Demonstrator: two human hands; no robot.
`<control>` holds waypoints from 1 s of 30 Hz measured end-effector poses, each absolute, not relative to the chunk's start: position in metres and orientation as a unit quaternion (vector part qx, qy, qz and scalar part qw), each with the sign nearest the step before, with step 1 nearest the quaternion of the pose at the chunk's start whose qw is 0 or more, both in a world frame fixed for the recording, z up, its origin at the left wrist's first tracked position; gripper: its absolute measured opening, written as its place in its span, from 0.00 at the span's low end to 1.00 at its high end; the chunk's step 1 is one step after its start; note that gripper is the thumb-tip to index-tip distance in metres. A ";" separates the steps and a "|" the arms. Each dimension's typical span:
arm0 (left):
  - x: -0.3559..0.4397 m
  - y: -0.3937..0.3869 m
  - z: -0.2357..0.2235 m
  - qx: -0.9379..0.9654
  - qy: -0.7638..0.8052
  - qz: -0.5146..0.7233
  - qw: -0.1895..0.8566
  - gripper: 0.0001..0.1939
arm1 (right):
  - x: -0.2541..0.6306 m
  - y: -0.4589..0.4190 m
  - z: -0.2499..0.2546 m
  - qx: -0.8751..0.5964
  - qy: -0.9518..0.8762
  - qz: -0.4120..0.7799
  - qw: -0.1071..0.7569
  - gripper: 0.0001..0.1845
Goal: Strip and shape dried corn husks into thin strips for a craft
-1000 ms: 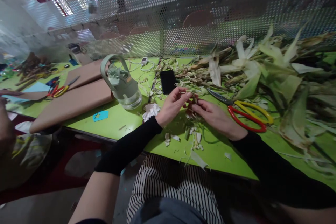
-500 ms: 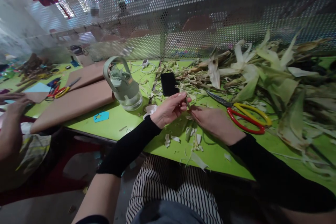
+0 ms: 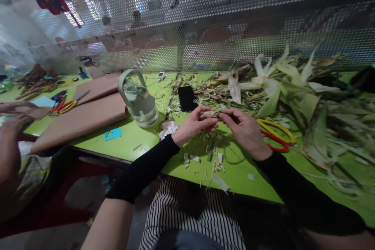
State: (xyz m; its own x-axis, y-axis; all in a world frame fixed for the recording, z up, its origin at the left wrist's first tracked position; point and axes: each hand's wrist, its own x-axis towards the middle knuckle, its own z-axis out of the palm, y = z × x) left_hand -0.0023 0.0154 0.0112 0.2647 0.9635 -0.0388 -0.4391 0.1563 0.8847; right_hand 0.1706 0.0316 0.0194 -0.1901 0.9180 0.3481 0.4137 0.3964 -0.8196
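Observation:
My left hand (image 3: 195,124) and my right hand (image 3: 244,131) meet above the green table, fingertips close together. Between them is a small pale-green piece of corn husk (image 3: 215,111), partly hidden by my fingers. The left thumb and fingers pinch one side of it, and the right thumb and forefinger close on the other. Beneath the hands lie husk scraps (image 3: 218,160) and a thin green strand (image 3: 234,160) curved in a loop. Scissors with red and yellow handles (image 3: 278,133) rest beside my right hand, their blades hidden behind it.
A heap of corn husks (image 3: 293,86) covers the right side. Behind my hands lies a black phone (image 3: 186,99). On the left stand a green bottle (image 3: 140,105), brown paper (image 3: 84,113), a blue tag (image 3: 113,134) and another person's arm (image 3: 11,140). A perforated metal screen (image 3: 152,43) rises behind.
My right hand has lifted and turned, its fingers now pinching the husk piece from above. The husk shows more between both hands. The view has shifted slightly.

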 end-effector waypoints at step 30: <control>-0.005 0.023 0.013 0.543 0.445 0.428 0.570 0.12 | 0.135 0.059 0.025 -0.464 -0.670 0.330 0.477 0.19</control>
State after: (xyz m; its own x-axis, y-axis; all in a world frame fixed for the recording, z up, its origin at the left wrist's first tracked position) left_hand -0.0051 0.0226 0.0131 0.2388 0.9702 -0.0420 -0.0039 0.0442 0.9990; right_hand 0.1349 0.0594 0.0250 -0.1150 0.9361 0.3324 0.3056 0.3518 -0.8848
